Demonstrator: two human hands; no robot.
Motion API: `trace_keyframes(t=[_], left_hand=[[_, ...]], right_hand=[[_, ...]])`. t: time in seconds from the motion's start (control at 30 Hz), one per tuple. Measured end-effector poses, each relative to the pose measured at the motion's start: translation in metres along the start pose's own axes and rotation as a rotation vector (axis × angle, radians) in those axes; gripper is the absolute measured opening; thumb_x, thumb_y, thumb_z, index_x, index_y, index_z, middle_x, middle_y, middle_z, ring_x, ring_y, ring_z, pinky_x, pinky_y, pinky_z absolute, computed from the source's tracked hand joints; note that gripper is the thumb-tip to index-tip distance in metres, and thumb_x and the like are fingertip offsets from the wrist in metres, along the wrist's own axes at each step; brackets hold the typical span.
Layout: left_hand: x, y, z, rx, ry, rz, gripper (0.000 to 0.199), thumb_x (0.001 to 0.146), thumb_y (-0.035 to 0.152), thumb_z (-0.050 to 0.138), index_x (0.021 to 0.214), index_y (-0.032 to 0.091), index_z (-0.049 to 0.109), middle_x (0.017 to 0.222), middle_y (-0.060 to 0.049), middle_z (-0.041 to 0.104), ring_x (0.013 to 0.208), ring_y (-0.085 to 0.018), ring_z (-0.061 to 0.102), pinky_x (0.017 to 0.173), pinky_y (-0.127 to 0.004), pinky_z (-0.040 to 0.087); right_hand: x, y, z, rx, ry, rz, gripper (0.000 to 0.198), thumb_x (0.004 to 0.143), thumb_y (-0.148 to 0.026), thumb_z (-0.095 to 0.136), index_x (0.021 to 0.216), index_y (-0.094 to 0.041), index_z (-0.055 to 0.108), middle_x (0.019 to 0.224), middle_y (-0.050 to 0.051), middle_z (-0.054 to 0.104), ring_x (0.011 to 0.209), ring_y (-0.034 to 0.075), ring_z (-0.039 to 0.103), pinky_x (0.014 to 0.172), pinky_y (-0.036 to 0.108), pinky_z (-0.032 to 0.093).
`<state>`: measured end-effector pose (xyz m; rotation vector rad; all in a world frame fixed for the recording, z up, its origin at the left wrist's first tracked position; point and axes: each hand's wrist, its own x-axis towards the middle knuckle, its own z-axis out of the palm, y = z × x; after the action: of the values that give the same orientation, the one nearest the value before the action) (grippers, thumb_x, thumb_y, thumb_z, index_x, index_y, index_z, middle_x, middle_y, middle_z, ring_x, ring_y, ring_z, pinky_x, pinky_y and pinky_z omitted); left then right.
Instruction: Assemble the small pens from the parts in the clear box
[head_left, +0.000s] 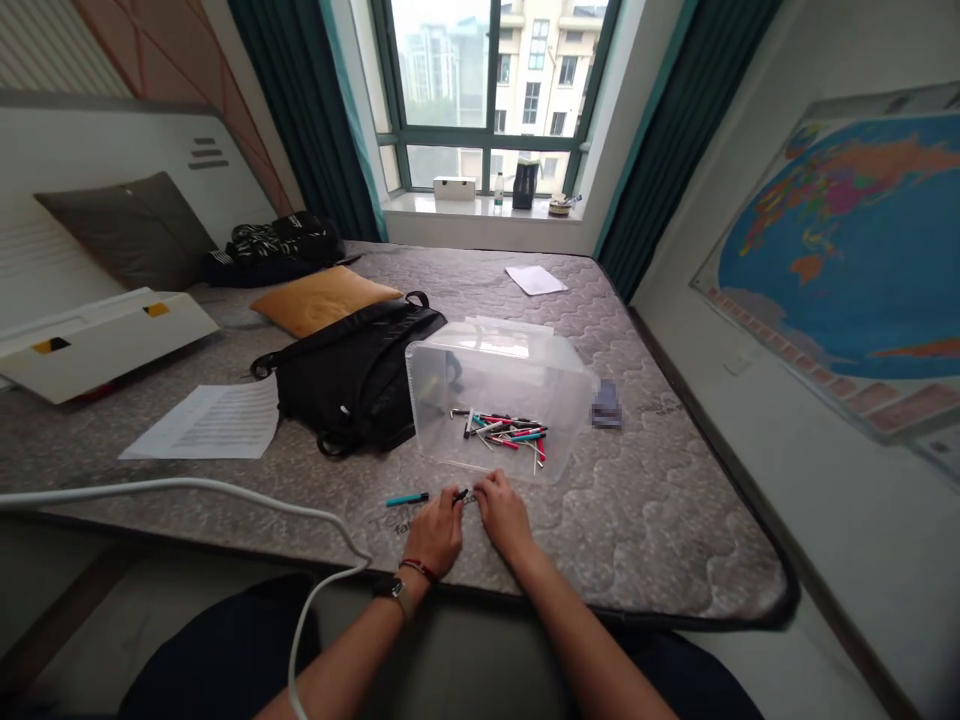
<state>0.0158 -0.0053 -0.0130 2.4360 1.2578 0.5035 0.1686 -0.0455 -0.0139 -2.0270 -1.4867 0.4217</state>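
I'm pinching a black piece (460, 495) in my left hand (435, 534); whether my right hand (505, 512) is gripping anything, I can't tell

Teal-and-black pen (406, 500), mottled grey-brown mattress (637, 530), black bag (352, 385), mustard cushion (322, 298)

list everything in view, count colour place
Mattress: 1, greyish, centre
Plastic bin: 1, clear, on mattress
Pens and parts: many, mixed, in bin
Loose pen: 1, teal, before bin
Backpack: 1, black, left of bin
Cushions: 2, yellow and grey, left
Papers: 2+, white, on mattress
Patterned bundle: 1, black, back left
Long box: 1, white, left
Headboard: 1, white, left
Cable: 1, white, front left
Blurred item: 1, bluish, beside bin
Window: 1, green frame, back
Curtains: 2, teal, beside window
Windowsill items: 4+, mixed, back
World map: 1, multicoloured, right
Left hand: 1, bare, front, holding black pen piece
Right hand: 1, bare, front
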Motion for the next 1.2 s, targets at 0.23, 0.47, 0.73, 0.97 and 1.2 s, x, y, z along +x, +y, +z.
trace_keyframes(t=[0.23, 0.47, 0.73, 0.97, 1.2], left_hand=[[0.001, 0.003, -0.001, 0.029, 0.005, 0.016, 0.024, 0.1, 0.032, 0.034, 0.114, 0.022, 0.051, 0.097, -0.009, 0.071, 0.088, -0.024, 0.068, 0.078, -0.035, 0.049], [0.001, 0.005, -0.001, 0.06, 0.004, 0.024, 0.024, 0.101, 0.033, 0.035, 0.112, 0.021, 0.053, 0.096, -0.009, 0.071, 0.087, -0.024, 0.068, 0.076, -0.033, 0.048], [0.001, 0.005, -0.001, 0.107, -0.011, 0.015, 0.026, 0.101, 0.032, 0.033, 0.113, 0.02, 0.053, 0.099, -0.009, 0.071, 0.088, -0.023, 0.068, 0.077, -0.033, 0.047], [0.0, 0.003, 0.001, 0.113, 0.005, -0.002, 0.029, 0.102, 0.032, 0.03, 0.115, 0.021, 0.053, 0.091, -0.008, 0.07, 0.083, -0.023, 0.067, 0.072, -0.031, 0.046], [0.0, 0.003, 0.001, 0.096, 0.015, -0.002, 0.03, 0.103, 0.033, 0.029, 0.116, 0.02, 0.053, 0.096, -0.009, 0.071, 0.083, -0.023, 0.067, 0.072, -0.031, 0.046]], right_hand=[[-0.002, 0.0, 0.0, -0.058, -0.041, -0.01, 0.017, 0.096, -0.016, 0.048, 0.103, -0.022, 0.063, 0.107, 0.01, 0.059, 0.076, 0.018, 0.061, 0.067, 0.028, 0.041], [-0.007, 0.014, -0.015, 0.108, -0.088, -0.069, 0.019, 0.094, -0.015, 0.05, 0.102, -0.023, 0.066, 0.105, 0.008, 0.064, 0.087, 0.02, 0.062, 0.075, 0.027, 0.043], [-0.001, 0.017, -0.009, 0.281, -0.124, -0.06, 0.04, 0.08, -0.017, 0.07, 0.118, -0.027, 0.066, 0.107, 0.006, 0.068, 0.097, 0.023, 0.063, 0.087, 0.031, 0.045], [0.005, 0.008, -0.003, 0.206, -0.144, -0.064, 0.02, 0.084, -0.013, 0.063, 0.098, -0.025, 0.072, 0.1, 0.007, 0.067, 0.088, 0.022, 0.063, 0.08, 0.03, 0.044], [0.014, 0.008, -0.004, 0.867, -0.014, 0.15, 0.013, 0.084, -0.027, 0.062, 0.089, -0.018, 0.071, 0.078, 0.002, 0.063, 0.071, 0.017, 0.06, 0.063, 0.027, 0.05]])
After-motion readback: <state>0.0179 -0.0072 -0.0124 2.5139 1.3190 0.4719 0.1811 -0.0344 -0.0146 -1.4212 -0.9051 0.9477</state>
